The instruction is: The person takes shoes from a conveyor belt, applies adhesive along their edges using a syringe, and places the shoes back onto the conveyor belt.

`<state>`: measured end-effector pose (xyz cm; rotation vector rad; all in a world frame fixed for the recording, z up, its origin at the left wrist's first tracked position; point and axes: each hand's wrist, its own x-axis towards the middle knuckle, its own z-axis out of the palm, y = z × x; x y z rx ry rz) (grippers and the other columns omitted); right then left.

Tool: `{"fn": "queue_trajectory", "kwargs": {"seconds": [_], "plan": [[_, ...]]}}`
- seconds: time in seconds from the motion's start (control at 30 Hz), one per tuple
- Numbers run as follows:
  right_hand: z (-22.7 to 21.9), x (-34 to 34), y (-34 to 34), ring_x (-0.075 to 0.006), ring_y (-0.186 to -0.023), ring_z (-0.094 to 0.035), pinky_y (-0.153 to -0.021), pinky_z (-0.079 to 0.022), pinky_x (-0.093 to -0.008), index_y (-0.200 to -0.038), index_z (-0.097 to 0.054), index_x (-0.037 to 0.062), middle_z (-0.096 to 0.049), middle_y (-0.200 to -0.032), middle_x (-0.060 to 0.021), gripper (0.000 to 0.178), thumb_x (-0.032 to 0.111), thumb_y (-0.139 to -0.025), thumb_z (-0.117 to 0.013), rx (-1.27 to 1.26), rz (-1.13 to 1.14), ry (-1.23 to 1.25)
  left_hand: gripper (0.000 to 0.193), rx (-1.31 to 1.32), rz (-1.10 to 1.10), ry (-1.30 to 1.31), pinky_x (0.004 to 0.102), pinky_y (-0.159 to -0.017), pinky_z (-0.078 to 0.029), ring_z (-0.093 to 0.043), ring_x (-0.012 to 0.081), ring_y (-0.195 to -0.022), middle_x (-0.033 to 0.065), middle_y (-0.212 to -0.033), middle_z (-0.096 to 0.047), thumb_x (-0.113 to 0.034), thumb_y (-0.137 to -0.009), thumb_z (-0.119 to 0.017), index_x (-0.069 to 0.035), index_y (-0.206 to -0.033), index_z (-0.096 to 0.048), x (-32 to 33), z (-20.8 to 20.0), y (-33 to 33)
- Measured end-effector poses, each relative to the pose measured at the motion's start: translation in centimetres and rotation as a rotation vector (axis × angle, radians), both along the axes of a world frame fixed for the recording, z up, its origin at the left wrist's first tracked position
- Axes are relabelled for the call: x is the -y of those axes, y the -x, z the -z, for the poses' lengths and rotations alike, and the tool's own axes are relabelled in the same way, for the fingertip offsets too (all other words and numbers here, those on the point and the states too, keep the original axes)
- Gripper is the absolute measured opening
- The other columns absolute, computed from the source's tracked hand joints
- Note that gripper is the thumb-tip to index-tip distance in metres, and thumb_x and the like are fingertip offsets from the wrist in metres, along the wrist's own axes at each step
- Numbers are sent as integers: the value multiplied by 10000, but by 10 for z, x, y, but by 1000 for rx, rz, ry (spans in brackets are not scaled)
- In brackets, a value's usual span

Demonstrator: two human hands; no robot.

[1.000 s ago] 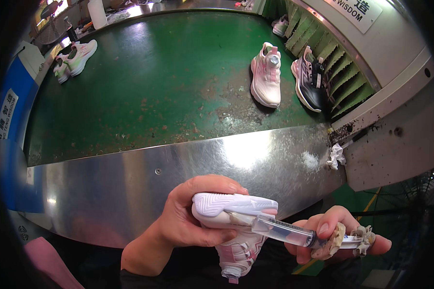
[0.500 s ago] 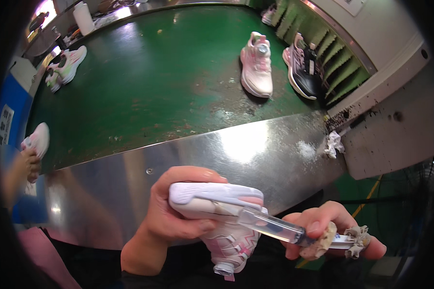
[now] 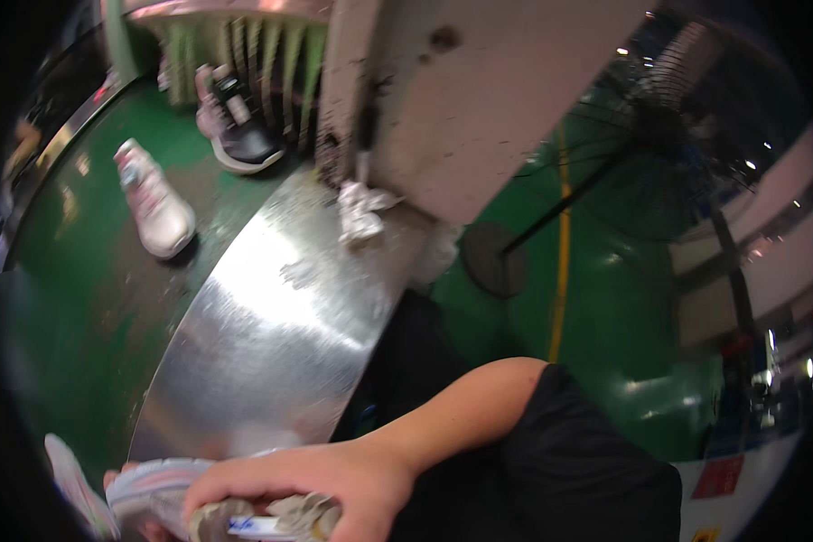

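Observation:
Low in the picture, my right hand [image 3: 352, 479] is closed around a syringe [image 3: 253, 527], whose white plunger shows between lumps of beige, crumpled wrapping. Its clear barrel is hidden now. Just left of it is a white and pink sneaker [image 3: 158, 471], held sole side up. Fingertips of my left hand [image 3: 111, 479] show at the sneaker's edge, gripping it; the rest of that hand is covered. At the lower left edge another pale sneaker [image 3: 77, 488] is partly cut off.
On the green conveyor belt [image 3: 72, 298] stand a white-pink sneaker [image 3: 158, 208] and a black-pink one [image 3: 244, 131] before hanging green strips [image 3: 280, 72]. Crumpled white paper [image 3: 361, 212] lies at the metal ledge's [image 3: 271, 298] far corner. A standing fan [image 3: 605, 172] is to the right.
My view has swung to the right, bringing the fan and floor in. My hands, with the sneaker and syringe, now appear lower and further left, and my right forearm shows.

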<state>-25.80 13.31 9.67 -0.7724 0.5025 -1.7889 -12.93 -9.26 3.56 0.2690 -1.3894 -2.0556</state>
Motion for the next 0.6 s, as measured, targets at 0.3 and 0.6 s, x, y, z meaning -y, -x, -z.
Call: {"fn": "queue_trajectory", "kwargs": {"seconds": [0.3, 0.6], "plan": [[32, -46, 1, -272, -1161, -485, -972, -397, -389, -1344, -276, -118, -465, -1249, -211, 1041, 580, -719, -730, -16, 188, 28, 711, 71, 315, -121, 450, -872, -504, -580, 301, -1028, 161, -1165, -530, -379, -747, -674, -51, -1284, -344, -25, 6, 40], [36, -38, -3, -257, -1107, -508, -925, -425, -395, -1322, -340, -106, -513, -1164, -197, 1039, 607, -683, -744, 50, 208, -51, 672, 157, 356, -186, 474, -840, -518, -615, 324, -976, 180, -1094, -587, -477, -751, -631, -27, -1225, -472, -2, 9, 39]]}}
